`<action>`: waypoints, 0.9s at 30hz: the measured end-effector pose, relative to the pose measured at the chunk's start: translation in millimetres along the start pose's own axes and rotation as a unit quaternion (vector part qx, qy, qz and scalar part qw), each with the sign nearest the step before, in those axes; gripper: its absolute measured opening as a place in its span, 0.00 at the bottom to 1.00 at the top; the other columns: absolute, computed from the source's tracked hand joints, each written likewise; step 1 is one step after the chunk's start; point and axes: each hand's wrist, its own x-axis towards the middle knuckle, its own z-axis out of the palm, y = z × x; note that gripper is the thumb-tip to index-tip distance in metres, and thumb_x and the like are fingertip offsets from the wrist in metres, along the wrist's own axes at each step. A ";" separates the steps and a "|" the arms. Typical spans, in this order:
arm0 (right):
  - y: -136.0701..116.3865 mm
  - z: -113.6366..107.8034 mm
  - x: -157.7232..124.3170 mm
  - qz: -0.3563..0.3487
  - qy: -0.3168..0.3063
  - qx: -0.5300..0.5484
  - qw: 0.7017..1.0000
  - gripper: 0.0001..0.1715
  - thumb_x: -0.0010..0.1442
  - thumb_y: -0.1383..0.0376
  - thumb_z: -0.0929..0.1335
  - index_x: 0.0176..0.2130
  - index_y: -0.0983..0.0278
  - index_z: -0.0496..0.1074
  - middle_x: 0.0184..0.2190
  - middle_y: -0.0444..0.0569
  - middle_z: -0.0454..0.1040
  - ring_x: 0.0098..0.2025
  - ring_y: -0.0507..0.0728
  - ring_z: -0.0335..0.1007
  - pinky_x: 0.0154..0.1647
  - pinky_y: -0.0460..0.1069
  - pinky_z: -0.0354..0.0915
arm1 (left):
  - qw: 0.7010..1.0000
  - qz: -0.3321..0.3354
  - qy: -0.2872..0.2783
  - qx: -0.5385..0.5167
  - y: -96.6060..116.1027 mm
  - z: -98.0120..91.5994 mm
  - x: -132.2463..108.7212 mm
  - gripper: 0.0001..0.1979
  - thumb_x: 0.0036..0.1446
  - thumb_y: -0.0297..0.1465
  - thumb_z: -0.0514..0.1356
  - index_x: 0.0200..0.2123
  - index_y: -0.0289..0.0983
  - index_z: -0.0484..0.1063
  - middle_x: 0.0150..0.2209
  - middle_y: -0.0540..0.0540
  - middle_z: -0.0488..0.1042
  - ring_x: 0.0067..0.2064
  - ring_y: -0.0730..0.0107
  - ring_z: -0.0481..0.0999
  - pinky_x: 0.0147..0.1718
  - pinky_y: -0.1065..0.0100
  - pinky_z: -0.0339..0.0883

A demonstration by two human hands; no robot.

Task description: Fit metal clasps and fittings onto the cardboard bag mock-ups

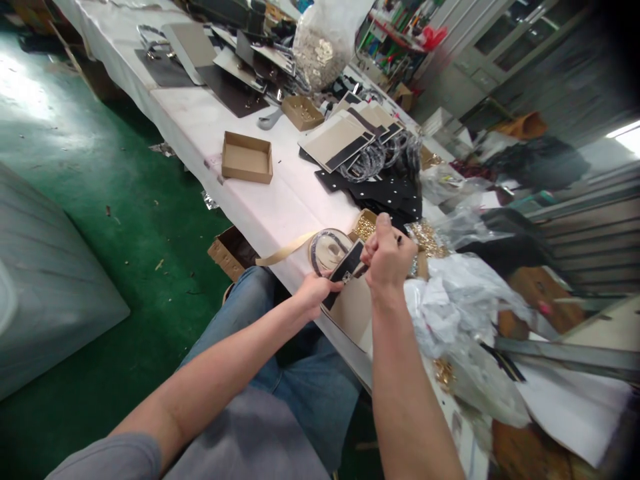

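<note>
My left hand [315, 292] pinches the near end of a small black panel [349, 261] with a pale edge. A little shiny metal fitting [347, 277] sits on the panel by my fingertips. My right hand [389, 259] is closed in a fist just right of the panel, thumb uppermost. Something dark shows between its fingers, but what it grips is mostly hidden. Behind the panel lies a round roll of tape [327, 248], with a loose tan strip [285, 250] trailing left. A small box of gold-coloured hardware [365, 225] stands just beyond my right hand.
An open cardboard box [247, 158] stands on the white-covered table [185, 133]. Stacked beige and black panels [340, 140], black dotted pieces [385, 193] and a bag of metal parts [320, 50] lie farther back. Crumpled plastic bags [450, 300] crowd the right side.
</note>
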 end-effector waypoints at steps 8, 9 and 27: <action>24.7 -79.2 -48.5 -0.053 0.104 0.186 0.976 0.38 0.74 0.45 0.69 0.23 0.60 0.51 0.16 0.33 0.46 0.14 0.46 0.34 0.14 0.45 0.44 | 0.999 -0.030 -0.016 -0.025 -6.5 -0.1 -2.3 0.19 0.42 0.26 0.81 0.40 0.33 0.85 0.34 0.43 0.84 0.32 0.64 0.80 0.36 0.64 0.75; 28.9 -84.9 -49.7 -0.048 0.123 0.197 0.971 0.39 0.75 0.44 0.68 0.23 0.60 0.50 0.16 0.34 0.45 0.14 0.46 0.34 0.14 0.45 0.43 | 0.999 -0.030 -0.017 -0.025 -6.5 0.0 -3.0 0.20 0.42 0.27 0.82 0.40 0.33 0.85 0.34 0.43 0.84 0.32 0.64 0.80 0.37 0.64 0.75; 58.9 -97.2 -47.9 -0.026 0.194 0.315 0.929 0.36 0.81 0.52 0.59 0.24 0.60 0.45 0.17 0.36 0.39 0.17 0.48 0.28 0.14 0.45 0.41 | 0.999 -0.045 -0.013 0.010 -13.6 -5.7 6.5 0.14 0.45 0.26 0.80 0.37 0.38 0.86 0.33 0.42 0.86 0.33 0.61 0.81 0.39 0.59 0.78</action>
